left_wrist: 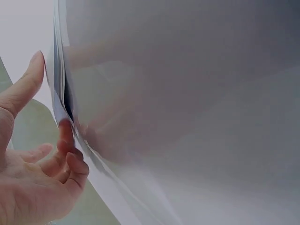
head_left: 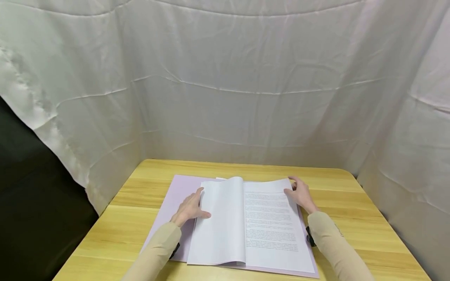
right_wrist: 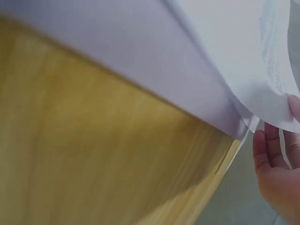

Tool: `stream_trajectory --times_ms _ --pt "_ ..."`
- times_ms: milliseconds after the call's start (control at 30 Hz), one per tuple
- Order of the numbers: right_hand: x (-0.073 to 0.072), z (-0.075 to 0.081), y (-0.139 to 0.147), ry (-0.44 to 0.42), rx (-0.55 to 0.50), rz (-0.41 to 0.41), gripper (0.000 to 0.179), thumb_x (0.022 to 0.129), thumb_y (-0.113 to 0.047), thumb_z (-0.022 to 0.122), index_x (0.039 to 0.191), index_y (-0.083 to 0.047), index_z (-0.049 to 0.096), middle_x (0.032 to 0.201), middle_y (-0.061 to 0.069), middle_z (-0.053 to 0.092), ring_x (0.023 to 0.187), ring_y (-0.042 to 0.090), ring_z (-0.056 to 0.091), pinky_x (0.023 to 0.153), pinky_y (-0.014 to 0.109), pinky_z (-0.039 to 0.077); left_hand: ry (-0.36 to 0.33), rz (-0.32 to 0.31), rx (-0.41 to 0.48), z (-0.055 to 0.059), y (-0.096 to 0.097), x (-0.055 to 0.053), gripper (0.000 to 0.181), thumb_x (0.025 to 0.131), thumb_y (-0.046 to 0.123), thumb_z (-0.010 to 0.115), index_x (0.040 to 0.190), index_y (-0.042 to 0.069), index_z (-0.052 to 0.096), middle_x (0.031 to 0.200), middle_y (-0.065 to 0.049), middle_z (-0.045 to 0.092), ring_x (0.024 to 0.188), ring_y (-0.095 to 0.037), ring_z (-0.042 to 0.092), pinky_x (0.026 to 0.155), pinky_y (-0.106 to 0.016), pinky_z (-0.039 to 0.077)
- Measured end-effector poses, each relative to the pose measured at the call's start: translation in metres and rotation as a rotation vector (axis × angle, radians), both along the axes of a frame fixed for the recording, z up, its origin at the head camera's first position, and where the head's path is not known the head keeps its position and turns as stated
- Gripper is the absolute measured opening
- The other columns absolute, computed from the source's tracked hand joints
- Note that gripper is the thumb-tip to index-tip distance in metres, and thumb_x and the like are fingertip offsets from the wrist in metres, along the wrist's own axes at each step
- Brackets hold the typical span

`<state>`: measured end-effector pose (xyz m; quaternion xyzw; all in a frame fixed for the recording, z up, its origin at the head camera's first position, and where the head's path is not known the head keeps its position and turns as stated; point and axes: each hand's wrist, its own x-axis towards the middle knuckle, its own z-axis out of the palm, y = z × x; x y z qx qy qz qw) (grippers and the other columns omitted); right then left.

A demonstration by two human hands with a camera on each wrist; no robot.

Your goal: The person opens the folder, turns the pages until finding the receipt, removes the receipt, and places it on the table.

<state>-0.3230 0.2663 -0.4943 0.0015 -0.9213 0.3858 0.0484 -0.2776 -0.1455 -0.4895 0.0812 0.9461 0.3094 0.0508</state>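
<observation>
In the head view a bundle of paper sheets lies opened out, with blank turned pages [head_left: 221,226] on the left and a printed page [head_left: 270,218] on the right. The turned pages bulge along the middle fold. A light purple folder-like cover [head_left: 179,195] shows beneath. My left hand [head_left: 190,207] holds the outer edge of the turned pages, thumb on one side and fingers [left_wrist: 75,168] on the other. At the upper right corner, my right hand [head_left: 299,193] pinches the printed page, which curves upward; the fingers [right_wrist: 272,150] sit below it in the right wrist view.
The wooden table [head_left: 351,218] extends around the papers, its rounded corners at the back. Pale curtains [head_left: 246,97] enclose the back and both sides. A black surface [head_left: 35,203] shows at the left.
</observation>
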Motion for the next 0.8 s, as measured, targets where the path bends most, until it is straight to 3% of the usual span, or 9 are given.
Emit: stream_trajectory --times_ms 167,300,500,700,800 --pt "0.001 0.002 0.0 0.03 -0.003 -0.014 0.027 0.097 -0.014 0.064 0.112 0.009 0.065 0.089 0.017 0.063 0.077 0.021 0.052 0.064 0.025 0.038 -0.006 0.018 0.001 0.001 0.0 -0.002 0.106 0.07 0.025 0.093 0.154 0.002 0.033 0.151 -0.037 0.038 0.139 -0.058 0.036 0.111 -0.069 0.038" --pt "0.002 0.004 0.0 0.015 0.004 -0.024 0.03 0.1 -0.022 0.061 0.105 0.007 0.065 0.09 0.019 0.064 0.077 0.021 0.053 0.063 0.025 0.039 0.009 0.025 0.021 0.002 0.0 -0.002 0.106 0.068 0.025 0.094 0.153 0.003 0.035 0.147 -0.035 0.042 0.132 -0.053 0.043 0.108 -0.066 0.042" --pt "0.004 0.007 -0.003 -0.093 -0.049 0.041 0.054 0.104 -0.04 0.054 0.132 0.005 0.055 0.116 0.027 0.067 0.088 0.023 0.064 0.071 0.025 0.05 0.022 0.007 0.087 0.003 -0.001 -0.002 0.105 0.067 0.025 0.094 0.152 0.004 0.036 0.139 -0.029 0.048 0.115 -0.038 0.046 0.101 -0.061 0.046" --pt "0.016 0.018 -0.002 -0.241 -0.274 0.249 0.067 0.106 -0.044 0.047 0.159 -0.01 0.027 0.139 0.028 0.055 0.104 0.028 0.067 0.081 0.032 0.057 0.041 -0.027 0.114 0.005 -0.001 0.0 0.107 0.068 0.028 0.093 0.153 0.003 0.034 0.135 -0.027 0.048 0.111 -0.034 0.042 0.098 -0.054 0.044" --pt "0.023 0.024 0.002 -0.331 -0.396 0.355 0.071 0.107 -0.046 0.044 0.163 -0.019 0.011 0.143 0.028 0.051 0.108 0.028 0.067 0.086 0.037 0.059 0.057 -0.064 0.121 0.006 -0.002 -0.001 0.108 0.069 0.03 0.093 0.154 0.002 0.032 0.141 -0.029 0.043 0.12 -0.04 0.04 0.102 -0.058 0.04"
